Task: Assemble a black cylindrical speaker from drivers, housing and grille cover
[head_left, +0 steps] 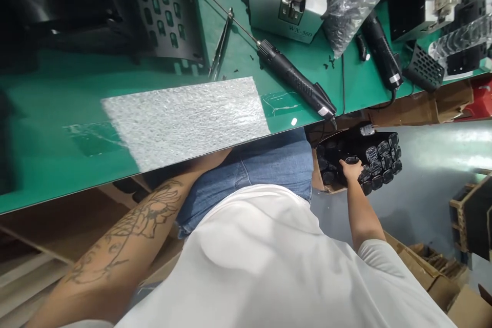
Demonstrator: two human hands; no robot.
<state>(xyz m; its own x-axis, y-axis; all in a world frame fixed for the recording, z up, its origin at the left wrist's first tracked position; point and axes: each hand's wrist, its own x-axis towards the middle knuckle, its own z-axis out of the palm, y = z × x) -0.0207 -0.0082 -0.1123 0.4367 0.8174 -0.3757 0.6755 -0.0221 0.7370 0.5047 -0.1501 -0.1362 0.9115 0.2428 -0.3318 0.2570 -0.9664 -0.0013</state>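
My right hand [351, 168] reaches down over a cardboard box [338, 188] of black plastic parts [374, 164] below the bench's right side. Its fingers are closed around the near edge of one black part [351, 160] in the box. The left forearm, with a line tattoo, runs under the bench edge; my left hand is hidden beneath the green bench top [88, 169]. On the bench lie a sheet of grey foam [188, 120], a black electric screwdriver [295, 77] and metal tweezers [221, 46].
A black perforated part [161, 10] lies at the upper left. Behind the screwdriver stand a white-and-black device [284, 15] and a grey plastic bag [349, 5]. A second screwdriver [380, 48] and small black screws [330, 62] lie farther right. Wooden pallets [459, 215] edge the floor.
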